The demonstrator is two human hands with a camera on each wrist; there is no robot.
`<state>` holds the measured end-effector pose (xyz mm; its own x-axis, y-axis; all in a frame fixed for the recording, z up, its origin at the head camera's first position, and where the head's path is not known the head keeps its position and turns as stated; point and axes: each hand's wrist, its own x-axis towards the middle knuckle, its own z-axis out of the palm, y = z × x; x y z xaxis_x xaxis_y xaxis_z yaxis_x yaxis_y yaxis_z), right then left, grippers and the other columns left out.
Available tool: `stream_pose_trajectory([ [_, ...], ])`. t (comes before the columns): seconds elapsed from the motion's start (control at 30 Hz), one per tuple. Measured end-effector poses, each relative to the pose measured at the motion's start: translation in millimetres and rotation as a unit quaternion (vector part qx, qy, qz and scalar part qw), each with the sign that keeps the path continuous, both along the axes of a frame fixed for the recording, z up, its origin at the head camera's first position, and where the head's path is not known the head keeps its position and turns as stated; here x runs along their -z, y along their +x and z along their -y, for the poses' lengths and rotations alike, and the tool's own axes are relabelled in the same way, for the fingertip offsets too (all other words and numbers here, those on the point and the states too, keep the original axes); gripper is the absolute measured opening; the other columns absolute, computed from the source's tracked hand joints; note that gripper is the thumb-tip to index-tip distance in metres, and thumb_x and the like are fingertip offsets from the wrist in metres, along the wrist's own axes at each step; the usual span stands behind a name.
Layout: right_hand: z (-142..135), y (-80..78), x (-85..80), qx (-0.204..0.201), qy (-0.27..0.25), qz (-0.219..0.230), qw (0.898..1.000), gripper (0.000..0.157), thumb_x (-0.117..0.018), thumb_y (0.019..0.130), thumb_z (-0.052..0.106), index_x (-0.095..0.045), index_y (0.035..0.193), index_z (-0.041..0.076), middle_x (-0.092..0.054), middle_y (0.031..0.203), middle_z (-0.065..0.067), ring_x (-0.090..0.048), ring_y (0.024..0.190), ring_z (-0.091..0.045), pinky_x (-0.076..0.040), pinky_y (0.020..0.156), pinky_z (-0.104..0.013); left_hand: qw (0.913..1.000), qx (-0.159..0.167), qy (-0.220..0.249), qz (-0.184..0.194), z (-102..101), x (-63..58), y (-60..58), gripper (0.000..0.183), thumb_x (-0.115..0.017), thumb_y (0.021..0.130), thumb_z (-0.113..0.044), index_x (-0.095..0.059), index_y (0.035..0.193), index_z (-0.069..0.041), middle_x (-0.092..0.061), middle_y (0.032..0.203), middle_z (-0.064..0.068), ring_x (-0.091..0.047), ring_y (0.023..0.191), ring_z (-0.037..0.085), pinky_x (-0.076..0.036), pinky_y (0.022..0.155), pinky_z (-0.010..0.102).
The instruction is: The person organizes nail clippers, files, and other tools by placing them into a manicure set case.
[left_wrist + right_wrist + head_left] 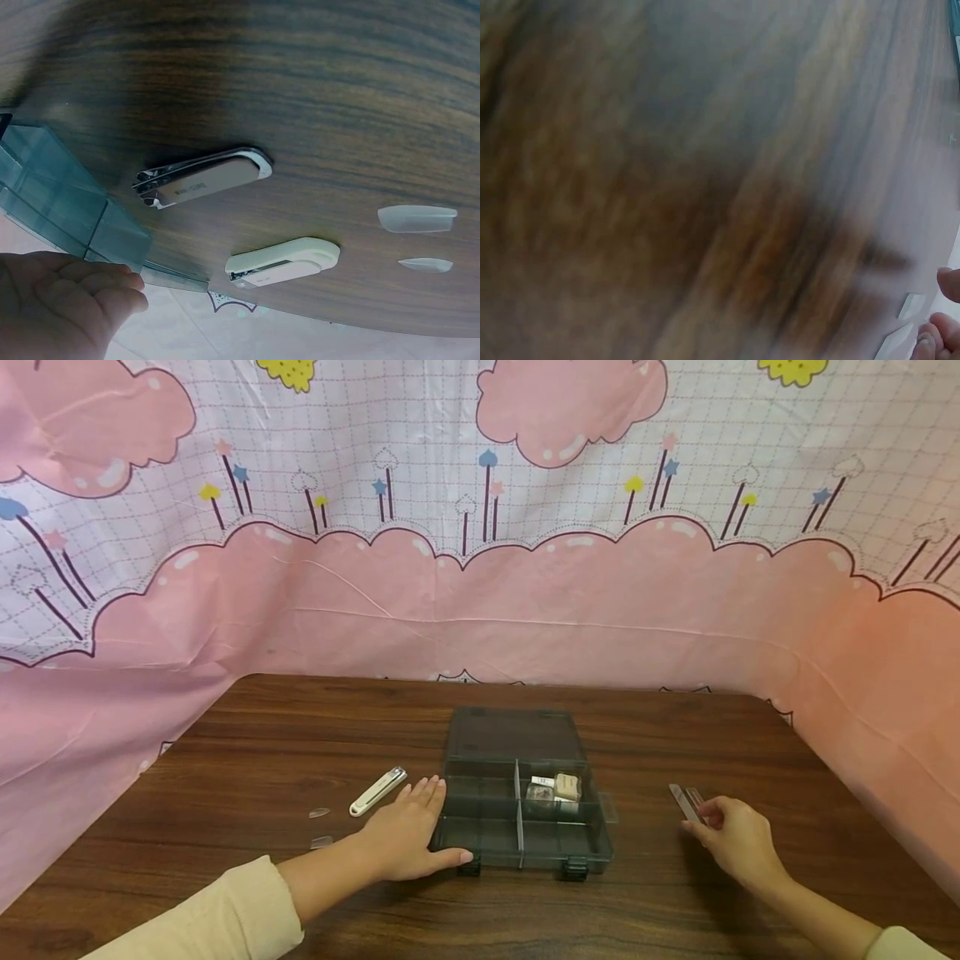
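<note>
My left hand (pixel 405 831) lies with straight fingers against the left side of a dark translucent compartment box (pixel 562 862), its lid (pixel 513 732) folded back. Small nail polish bottles (pixel 567 786) sit in the far right compartment. My right hand (pixel 738 839), right of the box, pinches flat pale strips (pixel 681 797) between thumb and fingertips; their exact kind is unclear. Left of the left hand lies a white nail clipper (pixel 377 792). A second nail clipper (pixel 210 178), with a metallic lever, shows in the left wrist view but is hidden in the head view.
Two clear nail-tip-shaped pieces (pixel 319 812) lie on the wooden table (pixel 330 718), left of the white clipper. A pink patterned cloth (pixel 525 602) hangs around the table's back and sides. The table is blurred across most of the right wrist view.
</note>
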<state>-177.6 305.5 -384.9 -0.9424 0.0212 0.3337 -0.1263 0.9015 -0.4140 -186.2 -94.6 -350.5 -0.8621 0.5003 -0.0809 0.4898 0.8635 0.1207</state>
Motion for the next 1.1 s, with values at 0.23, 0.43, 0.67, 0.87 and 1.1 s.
stream_pose_trajectory([
  [0.23,-3.9,1.1,0.8,0.015,0.011,0.049,0.999,0.027,-0.070,0.075,0.012,-0.061,0.082,-0.012,-0.062,0.069,-0.014,-0.058,0.064,-0.022,-0.048,0.055,-0.036,1.0000,0.001,0.003,-0.004,1.1,0.6,0.0,0.094,-0.044,0.081,-0.067,-0.026,0.139,0.005,-0.026,0.145,0.022,-0.026,0.136,0.032,-0.025,0.111,0.042],
  [0.43,-6.4,1.8,4.1,0.016,0.014,0.037,0.999,0.021,-0.070,0.074,0.011,-0.061,0.077,-0.008,-0.062,0.067,-0.012,-0.058,0.062,-0.021,-0.046,0.054,-0.037,1.0000,0.006,0.004,-0.007,1.8,2.4,-0.7,0.094,-0.044,0.081,-0.067,-0.026,0.139,0.006,-0.027,0.145,0.023,-0.026,0.136,0.032,-0.025,0.111,0.043],
  [0.67,-9.6,1.6,5.6,0.022,0.012,0.051,0.998,0.020,-0.069,0.076,0.011,-0.062,0.077,-0.008,-0.062,0.066,-0.010,-0.056,0.060,-0.018,-0.044,0.052,-0.032,1.0000,0.009,0.001,-0.005,1.7,2.2,-0.2,0.094,-0.042,0.082,-0.067,-0.026,0.139,0.006,-0.026,0.145,0.023,-0.025,0.136,0.033,-0.024,0.111,0.044],
  [0.87,-7.4,2.1,4.2,0.019,0.007,0.074,0.997,0.017,-0.067,0.078,0.009,-0.062,0.080,-0.007,-0.059,0.066,-0.006,-0.051,0.060,-0.014,-0.039,0.051,-0.026,1.0000,0.006,0.001,-0.006,1.8,2.7,-1.0,0.095,-0.042,0.081,-0.067,-0.025,0.139,0.006,-0.026,0.145,0.023,-0.025,0.136,0.033,-0.024,0.111,0.044],
  [1.1,-4.1,2.9,3.4,-0.001,0.008,0.078,0.997,0.009,-0.066,0.077,0.004,-0.062,0.079,-0.005,-0.057,0.069,-0.006,-0.048,0.063,-0.015,-0.036,0.052,-0.024,1.0000,0.007,0.002,-0.004,1.2,3.4,-2.0,0.095,-0.043,0.081,-0.067,-0.025,0.139,0.006,-0.025,0.145,0.023,-0.024,0.136,0.033,-0.023,0.111,0.044],
])
